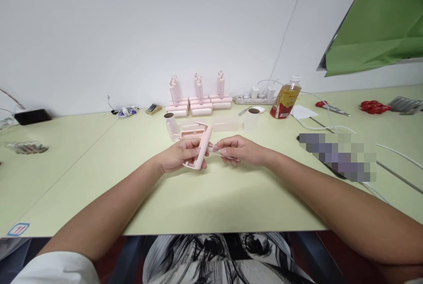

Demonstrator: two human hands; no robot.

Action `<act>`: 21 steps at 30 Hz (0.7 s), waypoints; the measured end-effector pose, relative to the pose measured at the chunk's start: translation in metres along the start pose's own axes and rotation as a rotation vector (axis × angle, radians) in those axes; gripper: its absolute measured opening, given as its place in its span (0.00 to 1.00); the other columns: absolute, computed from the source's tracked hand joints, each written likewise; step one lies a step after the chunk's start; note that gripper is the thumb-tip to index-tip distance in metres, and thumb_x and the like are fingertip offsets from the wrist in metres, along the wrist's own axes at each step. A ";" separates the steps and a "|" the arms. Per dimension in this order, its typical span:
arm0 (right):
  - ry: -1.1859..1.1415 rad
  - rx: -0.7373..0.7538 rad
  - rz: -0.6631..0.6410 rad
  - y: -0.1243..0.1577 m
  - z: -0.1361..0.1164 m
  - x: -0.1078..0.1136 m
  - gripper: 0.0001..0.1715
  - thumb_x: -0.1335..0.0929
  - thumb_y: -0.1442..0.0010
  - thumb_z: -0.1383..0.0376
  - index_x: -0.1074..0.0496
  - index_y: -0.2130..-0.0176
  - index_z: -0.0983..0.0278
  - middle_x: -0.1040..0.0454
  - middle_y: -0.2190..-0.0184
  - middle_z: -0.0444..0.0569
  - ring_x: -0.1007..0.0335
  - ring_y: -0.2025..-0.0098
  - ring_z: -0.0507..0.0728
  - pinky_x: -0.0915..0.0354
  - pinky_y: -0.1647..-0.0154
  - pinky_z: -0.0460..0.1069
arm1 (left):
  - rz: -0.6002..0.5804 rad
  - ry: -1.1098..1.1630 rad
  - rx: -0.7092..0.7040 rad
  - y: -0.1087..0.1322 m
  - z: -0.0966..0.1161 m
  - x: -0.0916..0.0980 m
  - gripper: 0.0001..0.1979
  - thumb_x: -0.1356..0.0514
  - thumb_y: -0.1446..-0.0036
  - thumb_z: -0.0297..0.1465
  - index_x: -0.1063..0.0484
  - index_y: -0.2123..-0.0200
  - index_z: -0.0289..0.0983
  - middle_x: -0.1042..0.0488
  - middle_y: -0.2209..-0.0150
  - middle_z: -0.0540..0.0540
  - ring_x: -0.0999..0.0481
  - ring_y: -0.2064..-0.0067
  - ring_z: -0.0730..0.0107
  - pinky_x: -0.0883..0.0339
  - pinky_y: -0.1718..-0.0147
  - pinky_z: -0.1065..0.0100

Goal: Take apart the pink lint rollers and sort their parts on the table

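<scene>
My left hand (pixel 180 155) is closed around a pink plastic lint roller frame (pixel 204 146), tilted above the table. In my right hand (pixel 243 149) is a translucent handle (pixel 218 149), its near end meeting the frame; I cannot tell whether they are joined. Just behind my left hand lies another pink part (pixel 193 134). Beside it stands a sticky paper roll (pixel 171 125), and a second roll (pixel 252 120) stands farther right. Two clear covers (pixel 225 124) lie between the rolls.
Several assembled pink lint rollers (pixel 201 107) stand along the wall. To their right are a power strip (pixel 254 99), a drink bottle (pixel 286 98), pliers (pixel 332 108) and red-handled scissors (pixel 373 107). A pixelated dark object (pixel 337 156) and white cables lie beyond my right forearm.
</scene>
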State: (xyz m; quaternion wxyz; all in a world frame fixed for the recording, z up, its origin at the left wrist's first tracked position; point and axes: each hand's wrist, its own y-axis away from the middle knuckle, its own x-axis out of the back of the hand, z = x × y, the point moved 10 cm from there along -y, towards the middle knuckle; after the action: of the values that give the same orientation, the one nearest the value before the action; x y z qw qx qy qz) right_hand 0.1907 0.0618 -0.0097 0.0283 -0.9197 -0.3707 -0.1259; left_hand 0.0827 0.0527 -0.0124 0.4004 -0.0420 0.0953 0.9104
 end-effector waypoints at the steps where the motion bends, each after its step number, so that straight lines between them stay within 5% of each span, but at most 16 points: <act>1: 0.015 0.018 -0.012 0.000 -0.002 -0.002 0.22 0.32 0.41 0.51 0.26 0.58 0.66 0.31 0.75 0.42 0.40 0.78 0.47 0.41 0.76 0.45 | -0.027 0.038 -0.002 -0.001 -0.003 -0.004 0.21 0.34 0.46 0.39 0.30 0.51 0.37 0.23 0.65 0.43 0.20 0.68 0.65 0.33 0.71 0.70; 6: 0.125 0.084 -0.032 0.000 -0.006 -0.008 0.23 0.33 0.41 0.49 0.28 0.67 0.67 0.37 0.78 0.40 0.44 0.78 0.48 0.45 0.76 0.45 | -0.134 0.183 0.003 -0.003 -0.010 -0.021 0.26 0.34 0.46 0.40 0.34 0.45 0.41 0.22 0.61 0.42 0.18 0.66 0.57 0.29 0.60 0.55; 11: 0.243 0.193 0.000 0.000 -0.012 -0.006 0.21 0.33 0.40 0.51 0.29 0.69 0.67 0.37 0.74 0.42 0.44 0.71 0.50 0.46 0.70 0.46 | -0.139 0.146 0.011 -0.001 -0.007 -0.025 0.25 0.34 0.46 0.40 0.34 0.48 0.40 0.21 0.59 0.39 0.18 0.67 0.56 0.29 0.63 0.57; 21: 0.403 0.242 0.018 0.001 -0.012 -0.005 0.19 0.34 0.38 0.52 0.31 0.67 0.66 0.38 0.74 0.42 0.46 0.71 0.50 0.47 0.70 0.45 | -0.095 0.007 -0.079 -0.003 -0.001 -0.023 0.19 0.34 0.48 0.42 0.31 0.58 0.37 0.25 0.74 0.48 0.24 0.76 0.69 0.32 0.72 0.66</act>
State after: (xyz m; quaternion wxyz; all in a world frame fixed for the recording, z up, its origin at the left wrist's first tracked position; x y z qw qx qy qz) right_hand 0.1852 0.0558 0.0011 0.2130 -0.8691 -0.3620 -0.2613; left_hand 0.1004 0.0385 -0.0102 0.4411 -0.0654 0.0584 0.8932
